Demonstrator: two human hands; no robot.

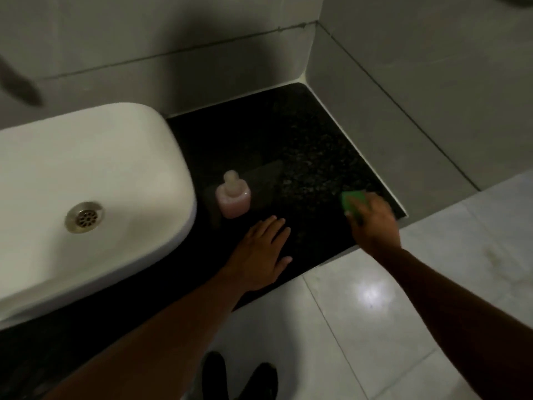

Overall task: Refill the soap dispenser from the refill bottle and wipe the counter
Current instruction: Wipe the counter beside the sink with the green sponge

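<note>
- The tiled walls (432, 67) fill the upper part of the frame, meeting in a corner at upper right; the scene is dim.
- A pale tiled floor (375, 327) takes the lower right, with a bright glare spot on it.
- A white basin (86, 180) fills the left side, its metal drain (84, 217) low in the bowl.
- The dark speckled counter (274, 145) runs from the basin's right edge to the wall corner in mid-frame.
- The left hand (264, 252) lies flat on the counter near its front edge, fingers spread and relaxed — gripping nothing.
- The right hand (373, 219) sits at the counter's right front corner, fingers curled tight around a green sponge (353, 201), which is pressed to the counter surface.
- The soap dispenser (233, 194) — pink liquid inside, pale cap on top — stands upright on the counter just beside the basin's right rim, above the left hand's fingertips and not touching them.
- Two dark shoes (239, 379) show at the bottom centre.
</note>
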